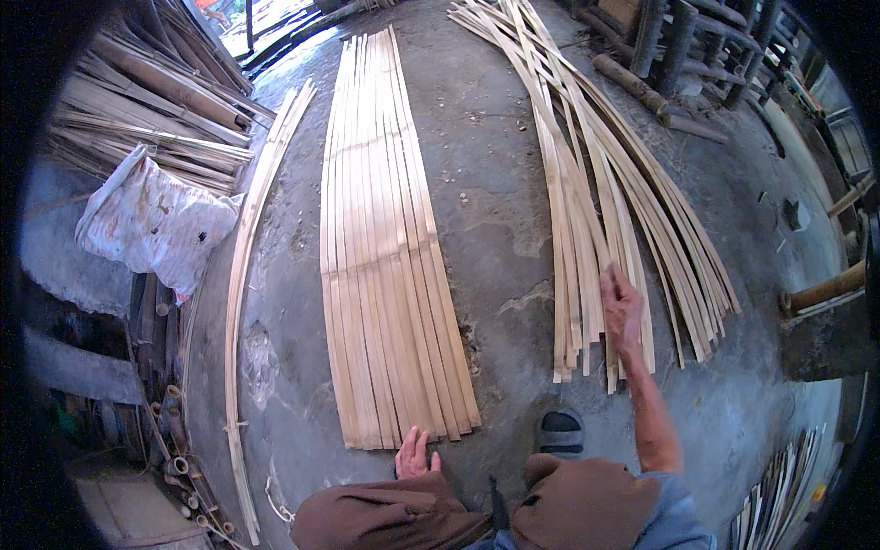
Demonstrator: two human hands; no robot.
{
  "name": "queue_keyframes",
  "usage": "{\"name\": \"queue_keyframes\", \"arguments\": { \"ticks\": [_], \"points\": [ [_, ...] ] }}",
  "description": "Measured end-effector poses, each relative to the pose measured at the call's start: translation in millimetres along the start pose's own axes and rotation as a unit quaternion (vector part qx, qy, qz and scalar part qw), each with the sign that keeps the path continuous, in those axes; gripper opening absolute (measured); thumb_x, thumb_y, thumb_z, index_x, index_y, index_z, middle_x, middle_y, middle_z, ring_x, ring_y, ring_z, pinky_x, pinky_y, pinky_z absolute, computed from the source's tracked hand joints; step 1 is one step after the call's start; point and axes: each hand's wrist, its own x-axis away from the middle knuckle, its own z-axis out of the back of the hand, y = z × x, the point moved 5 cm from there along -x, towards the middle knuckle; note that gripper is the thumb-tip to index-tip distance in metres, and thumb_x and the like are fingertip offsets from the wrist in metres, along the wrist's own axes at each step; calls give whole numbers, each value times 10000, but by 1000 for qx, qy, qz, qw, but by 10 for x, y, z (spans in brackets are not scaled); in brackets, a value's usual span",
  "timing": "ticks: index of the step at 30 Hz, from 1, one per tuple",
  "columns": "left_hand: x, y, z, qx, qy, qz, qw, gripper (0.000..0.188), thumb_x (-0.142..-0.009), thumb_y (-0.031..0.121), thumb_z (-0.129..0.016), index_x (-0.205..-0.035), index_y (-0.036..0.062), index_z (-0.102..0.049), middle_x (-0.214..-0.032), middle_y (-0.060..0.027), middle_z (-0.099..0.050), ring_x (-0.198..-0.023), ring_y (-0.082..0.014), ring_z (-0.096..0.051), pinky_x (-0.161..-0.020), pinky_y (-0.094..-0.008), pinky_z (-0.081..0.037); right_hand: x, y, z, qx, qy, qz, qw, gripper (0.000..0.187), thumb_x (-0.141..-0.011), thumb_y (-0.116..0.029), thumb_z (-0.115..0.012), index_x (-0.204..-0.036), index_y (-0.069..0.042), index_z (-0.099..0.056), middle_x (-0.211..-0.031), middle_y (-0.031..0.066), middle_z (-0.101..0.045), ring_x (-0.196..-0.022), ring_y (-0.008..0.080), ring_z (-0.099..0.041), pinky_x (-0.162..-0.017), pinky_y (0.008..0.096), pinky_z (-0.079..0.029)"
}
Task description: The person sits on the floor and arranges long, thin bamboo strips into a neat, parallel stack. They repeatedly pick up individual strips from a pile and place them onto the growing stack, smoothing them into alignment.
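Note:
Pale bamboo strips (380, 302) lie flat side by side on the floor in front of me, their edges close together. At their near end rests my left hand (417, 456), fingers stretched out and holding nothing, the fingertips at the strip ends. To the right, a looser pile of bamboo strips (660, 211) fans toward me, crossing at its far end. My right hand (623, 307) reaches into this pile with its fingers closed on a bamboo strip (612, 357). How many strips are in its grip is hidden by the fingers.
A few long strips (240, 302) lie along the left. Beyond them are a stained white sack (156, 220), stacked split bamboo (165, 82) and bamboo poles (174, 412). A wooden frame (678, 41) stands far right. Thin strips (779, 490) lie at lower right.

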Motion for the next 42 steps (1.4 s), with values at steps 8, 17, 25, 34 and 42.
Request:
{"name": "queue_keyframes", "arguments": {
  "ticks": [8, 17, 25, 34, 42],
  "points": [
    [-4, 24, 17, -17, 14, -14, 1000, 584, -761, 134, -714, -1323, 84, -563, -1479, -132, -462, -1322, -329, -477, -1075, -464, -382, -681, 681, 857, 174, 0, -36, 984, 467, -959, -433, -593, -1289, -106, -639, -978, 247, -699, -947, 331, -711, -797, 383, -540],
    [35, -13, 8, -22, 19, -9, 1000, 540, -786, 150, -706, -1307, 89, -578, -1474, -95, -452, -1340, -286, -449, -1094, -431, -368, -864, 1460, 1390, 279, -54, -35, 958, 493, -944, -481, -579, -1294, -138, -640, -925, 225, -693, -885, 394, -685, -745, 438, -515],
    [32, 42, -20, -20, 27, 0, 999, 587, -764, 132, -717, -1329, 97, -563, -1478, -99, -459, -1332, -309, -460, -1087, -449, -371, -983, 1701, 1499, 487, -59, 18, 871, 479, -978, -437, -540, -1314, -103, -612, -1165, 189, -669, -1102, 371, -624, -891, 448, -516],
    [35, -8, 55, -8, 12, -5, 1000, 573, -796, 163, -677, -1347, 85, -541, -1484, -137, -445, -1345, -323, -445, -1080, -464, -377, 549, -39, -900, -41, -325, -95, 940, 301, -961, -271, -578, -1164, -52, -609, -966, 155, -686, -869, 333, -662, -755, 420, -513],
    [-39, 39, 76, 5, -4, -12, 1000, 564, -829, 209, -661, -1362, 85, -526, -1483, -136, -441, -1340, -323, -449, -1088, -465, -366, 1601, -672, -2202, 140, -404, 66, 901, 601, -921, -347, -616, -1401, -69, -382, -969, 222, -686, -893, 418, -661, -759, 519, -521]
  ]
}}
